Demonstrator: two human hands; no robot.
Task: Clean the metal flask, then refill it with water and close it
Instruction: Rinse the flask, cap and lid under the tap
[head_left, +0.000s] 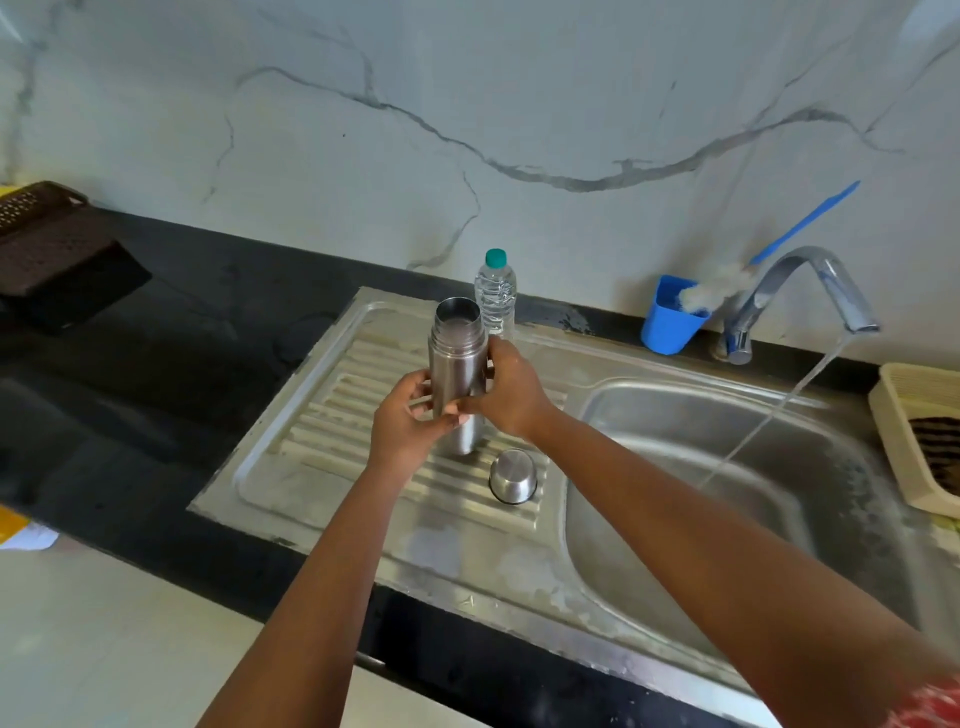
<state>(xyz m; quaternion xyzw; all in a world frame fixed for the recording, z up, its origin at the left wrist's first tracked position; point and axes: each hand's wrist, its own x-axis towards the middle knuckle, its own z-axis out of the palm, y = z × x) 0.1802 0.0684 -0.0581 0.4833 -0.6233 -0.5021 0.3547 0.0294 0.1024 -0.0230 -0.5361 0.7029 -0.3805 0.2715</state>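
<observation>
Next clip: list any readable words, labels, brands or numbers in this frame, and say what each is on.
No text can be read in this frame.
Metal flask: plain steel, no marking shows.
Water bottle: clear, with no label in view.
Blue cup: plain.
Sink rim: a faint embossed mark, too small to read.

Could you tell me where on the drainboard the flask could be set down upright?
The ribbed drainboard is bare left of the left hand, and the flat strip in front of the steel cap is bare too. It is crowded behind, by the water bottle; the metal flask is held by both hands.
</observation>
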